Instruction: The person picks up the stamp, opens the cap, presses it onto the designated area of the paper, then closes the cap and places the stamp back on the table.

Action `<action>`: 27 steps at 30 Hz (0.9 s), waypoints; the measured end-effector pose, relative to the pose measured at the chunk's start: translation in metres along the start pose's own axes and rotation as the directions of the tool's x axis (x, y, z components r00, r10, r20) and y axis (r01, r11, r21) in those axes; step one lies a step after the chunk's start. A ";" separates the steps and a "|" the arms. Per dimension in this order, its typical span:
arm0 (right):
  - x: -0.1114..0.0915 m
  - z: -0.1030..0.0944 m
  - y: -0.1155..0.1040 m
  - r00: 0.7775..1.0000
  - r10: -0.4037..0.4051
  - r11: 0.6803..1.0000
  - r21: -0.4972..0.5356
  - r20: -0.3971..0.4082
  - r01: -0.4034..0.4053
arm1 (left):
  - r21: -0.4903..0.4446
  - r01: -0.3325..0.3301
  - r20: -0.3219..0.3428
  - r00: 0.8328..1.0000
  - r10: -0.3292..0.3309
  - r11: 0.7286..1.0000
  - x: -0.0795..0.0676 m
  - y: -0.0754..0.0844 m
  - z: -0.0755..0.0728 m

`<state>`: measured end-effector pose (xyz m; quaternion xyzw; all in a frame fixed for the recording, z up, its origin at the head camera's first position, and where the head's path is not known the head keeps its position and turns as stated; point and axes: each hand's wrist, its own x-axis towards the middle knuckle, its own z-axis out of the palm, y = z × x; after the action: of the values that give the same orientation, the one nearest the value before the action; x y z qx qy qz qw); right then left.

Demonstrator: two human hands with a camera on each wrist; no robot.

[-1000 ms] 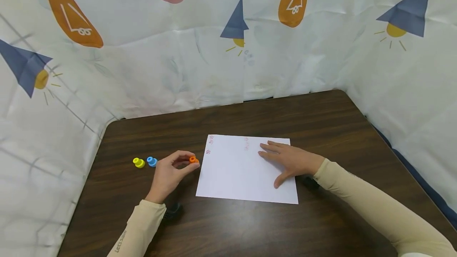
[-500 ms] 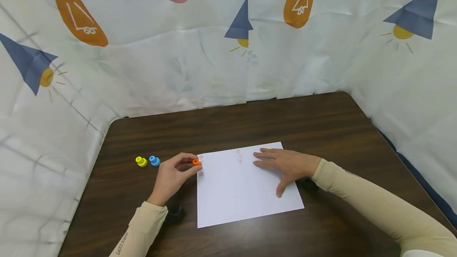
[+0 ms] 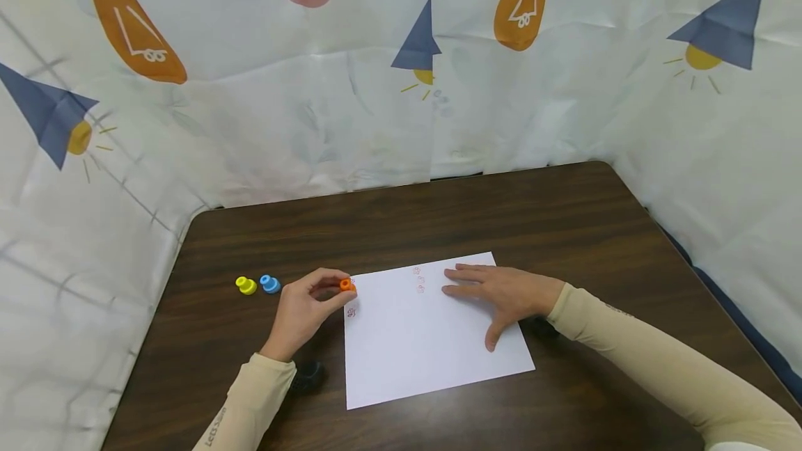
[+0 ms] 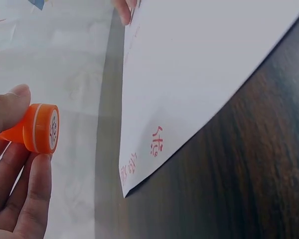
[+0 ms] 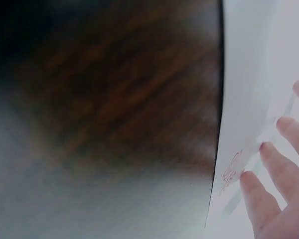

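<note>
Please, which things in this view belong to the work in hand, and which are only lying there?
In use:
- orange stamp, held by the left hand
- white paper, under the right hand

Only lying there, it seems:
- yellow piece
- blue piece, beside it

Close-fitting cream-beige sleeves reach the wrists, leaving the left hand [image 3: 299, 312] and right hand [image 3: 504, 294] bare. The left sleeve [image 3: 253, 392] carries dark lengthwise lettering [image 3: 215, 428] beginning "Let's"; the right sleeve [image 3: 658, 353] has a small dark marking [image 3: 619, 309] near its cuff, too fine to read. Dark rounded pieces [image 3: 308, 376] show by both wrists, and a patch of white [image 3: 729, 447] borders the right sleeve higher up.
</note>
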<state>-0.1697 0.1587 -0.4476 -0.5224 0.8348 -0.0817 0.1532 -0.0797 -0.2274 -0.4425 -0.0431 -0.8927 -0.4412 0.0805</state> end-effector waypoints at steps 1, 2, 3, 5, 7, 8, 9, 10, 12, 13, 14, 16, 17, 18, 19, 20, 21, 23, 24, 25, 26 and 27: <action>-0.001 0.001 0.001 1.000 0.000 1.000 0.000 -0.010 0.000 | -0.001 -0.002 0.000 1.000 0.002 1.000 0.000 0.001 0.001; -0.002 0.001 0.001 1.000 0.003 1.000 0.003 -0.021 -0.003 | -0.002 -0.004 -0.001 1.000 0.004 1.000 0.001 0.001 0.001; -0.003 0.001 0.001 0.999 0.006 1.000 0.007 -0.032 -0.006 | -0.005 -0.006 -0.002 1.000 0.006 1.000 0.001 0.002 0.002; -0.005 0.001 0.002 0.998 0.015 1.000 0.018 -0.064 -0.013 | -0.011 -0.009 -0.002 1.000 0.009 1.000 0.002 0.003 0.004; -0.007 0.000 0.003 0.995 0.027 0.999 0.045 -0.101 -0.023 | -0.018 -0.010 0.001 1.000 0.010 1.000 0.003 0.004 0.005; -0.008 -0.001 0.003 0.992 0.035 0.998 0.062 -0.119 -0.028 | -0.019 -0.011 0.002 1.000 0.011 1.000 0.004 0.005 0.006; -0.009 -0.001 0.003 0.989 0.047 0.996 0.079 -0.138 -0.036 | -0.022 -0.011 0.003 1.000 0.011 1.000 0.004 0.006 0.007; -0.009 -0.001 0.004 0.986 0.064 0.994 0.097 -0.155 -0.049 | -0.025 -0.011 0.004 1.000 0.011 1.000 0.004 0.007 0.008; -0.012 -0.002 0.004 0.976 0.106 0.986 0.151 -0.189 -0.078 | -0.029 -0.013 0.008 1.000 0.013 0.999 0.005 0.008 0.010; -0.012 -0.002 0.004 0.971 0.123 0.981 0.175 -0.207 -0.087 | -0.030 -0.014 0.008 1.000 0.014 0.999 0.005 0.009 0.010; -0.012 -0.003 0.004 0.965 0.141 0.975 0.199 -0.223 -0.096 | -0.030 -0.015 0.006 1.000 0.016 0.999 0.005 0.010 0.011; -0.014 -0.003 0.004 0.951 0.172 0.961 0.254 -0.255 -0.106 | -0.033 -0.018 0.006 1.000 0.018 0.999 0.006 0.011 0.012; -0.015 -0.004 0.004 0.944 0.180 0.954 0.281 -0.276 -0.100 | -0.038 -0.019 0.008 1.000 0.019 0.999 0.006 0.013 0.013; -0.015 -0.003 0.004 0.937 0.185 0.950 0.300 -0.298 -0.092 | -0.041 -0.021 0.008 1.000 0.021 0.999 0.007 0.013 0.014; -0.016 -0.003 0.005 0.929 0.187 0.948 0.308 -0.318 -0.085 | -0.052 -0.023 0.010 1.000 0.023 0.998 0.007 0.014 0.014; -0.017 -0.003 0.005 0.921 0.194 0.945 0.318 -0.339 -0.081 | -0.065 -0.024 0.011 1.000 0.025 0.998 0.008 0.015 0.015; -0.018 -0.003 0.006 0.909 0.198 0.944 0.322 -0.366 -0.076 | -0.081 -0.026 0.013 1.000 0.027 0.996 0.008 0.016 0.015; -0.019 -0.002 0.007 0.876 0.200 0.946 0.320 -0.438 -0.056 | -0.107 -0.033 0.013 0.999 0.034 0.994 0.009 0.017 0.017; -0.019 -0.002 0.007 0.855 0.199 0.948 0.317 -0.479 -0.043 | -0.119 -0.034 0.012 0.999 0.036 0.992 0.010 0.018 0.017; -0.020 -0.002 0.007 0.829 0.196 0.949 0.315 -0.524 -0.025 | -0.135 -0.035 0.010 0.999 0.037 0.990 0.010 0.019 0.018; -0.020 -0.002 0.008 0.801 0.195 0.948 0.320 -0.566 -0.005 | -0.147 -0.037 0.008 0.999 0.038 0.989 0.011 0.020 0.019; -0.020 -0.002 0.008 0.770 0.191 0.947 0.320 -0.609 0.018 | -0.159 -0.037 0.007 0.999 0.038 0.987 0.012 0.021 0.020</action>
<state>-0.1696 0.1798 -0.4445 -0.3945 0.8377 -0.3738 -0.0531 -0.0902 -0.1984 -0.4355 -0.0683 -0.8541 -0.5092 0.0808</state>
